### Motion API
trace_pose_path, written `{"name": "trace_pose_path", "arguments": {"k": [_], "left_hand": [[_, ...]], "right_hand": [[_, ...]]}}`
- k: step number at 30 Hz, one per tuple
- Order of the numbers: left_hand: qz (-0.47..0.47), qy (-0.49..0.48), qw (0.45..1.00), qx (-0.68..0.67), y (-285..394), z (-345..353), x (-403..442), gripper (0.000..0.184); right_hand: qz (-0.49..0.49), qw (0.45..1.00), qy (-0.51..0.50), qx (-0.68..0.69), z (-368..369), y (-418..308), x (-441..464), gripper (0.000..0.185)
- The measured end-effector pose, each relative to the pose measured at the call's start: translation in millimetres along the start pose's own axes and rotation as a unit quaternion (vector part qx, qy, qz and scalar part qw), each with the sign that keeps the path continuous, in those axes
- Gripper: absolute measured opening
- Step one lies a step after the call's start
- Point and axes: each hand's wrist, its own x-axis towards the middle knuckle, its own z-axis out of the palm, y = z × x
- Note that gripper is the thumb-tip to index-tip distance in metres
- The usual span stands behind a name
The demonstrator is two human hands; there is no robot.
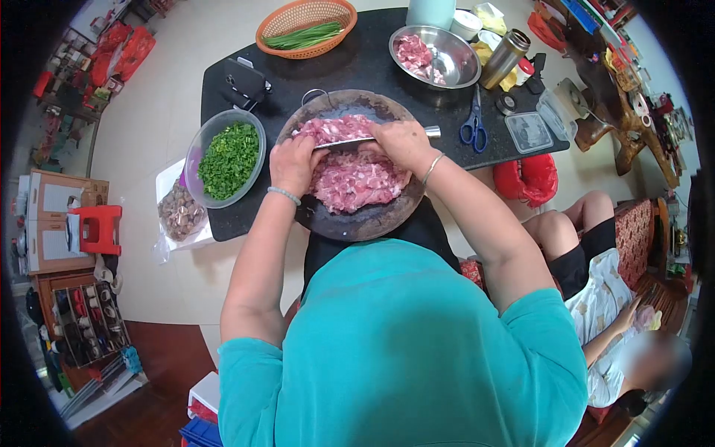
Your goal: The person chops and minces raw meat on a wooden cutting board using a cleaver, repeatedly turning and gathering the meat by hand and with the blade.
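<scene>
A round, dark chopping board (365,227) carries a heap of raw chopped meat (357,182). Across the meat lies a kitchen knife (346,142), its blade seen nearly edge-on and its metal handle end pointing right. My right hand (402,145) is closed around the knife where the handle meets the blade. At the other end of the blade, my left hand (293,164) has its fingers bent over the tip, pinching it; the fingertips are partly hidden. Meat lies on both sides of the blade, with the larger part on my side.
Chopped greens fill a plastic bowl (258,175) at left, beside a phone on a stand (246,80). Behind are an orange basket (268,46) of green stalks and a steel bowl (465,63) with meat. Scissors (474,127) and a flask (506,58) lie right. A person (607,298) sits nearby.
</scene>
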Motion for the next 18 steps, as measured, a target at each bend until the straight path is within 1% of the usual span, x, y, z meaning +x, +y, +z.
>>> {"name": "trace_pose_path", "arguments": {"k": [3, 4, 6, 7, 8, 9, 10, 12, 13, 14, 17, 18], "left_hand": [[-0.01, 0.016, 1.0, -0.021, 6.5, -19.4, 3.1, 0.024], [-0.009, 0.017, 1.0, -0.02, 9.8, -30.6, 5.8, 0.023], [-0.005, 0.021, 0.999, -0.027, 19.7, -53.0, 6.5, 0.021], [-0.002, 0.015, 0.999, -0.029, 21.5, -50.2, 1.2, 0.021], [0.002, 0.01, 0.999, -0.031, 21.9, -43.3, -4.4, 0.022], [0.014, -0.016, 0.998, -0.053, 17.4, -12.3, -20.3, 0.024], [0.017, 0.028, 0.999, -0.013, 23.1, -5.5, -21.4, 0.025], [0.009, 0.042, 0.999, -0.013, 25.1, -6.5, -17.1, 0.026], [-0.008, -0.005, 1.0, -0.028, 23.4, -6.6, -17.5, 0.026], [-0.003, -0.014, 0.999, -0.039, 21.9, -7.1, -18.1, 0.026], [0.016, -0.005, 0.998, -0.058, 13.5, -13.6, -4.3, 0.024], [0.005, -0.009, 0.999, -0.041, 15.3, -24.0, 0.9, 0.023]], "right_hand": [[-0.005, 1.0, 0.003, 0.007, -18.7, -0.9, -4.1, 0.038], [-0.019, 0.999, 0.029, -0.011, -29.2, -1.7, -7.7, 0.036], [-0.031, 0.997, 0.075, -0.004, -51.6, -8.8, -16.2, 0.035], [-0.029, 0.996, 0.082, -0.016, -46.9, -7.7, -20.2, 0.035], [-0.025, 0.998, 0.053, -0.021, -29.8, -6.0, -25.0, 0.036], [-0.023, 0.999, 0.023, -0.026, -7.3, -5.6, -31.3, 0.036], [-0.011, 0.998, 0.062, -0.015, 6.4, -6.6, -35.9, 0.036], [-0.015, 0.997, 0.074, -0.012, 4.7, -1.1, -28.5, 0.037], [-0.015, 0.997, 0.071, 0.001, 8.3, -4.6, -34.5, 0.038], [-0.001, 1.0, 0.032, -0.001, -0.4, -7.5, -32.4, 0.04], [-0.001, 1.0, 0.012, 0.013, -5.9, 1.2, -23.3, 0.041], [-0.006, 1.0, 0.028, 0.003, -13.6, 1.0, -20.3, 0.041]]}}
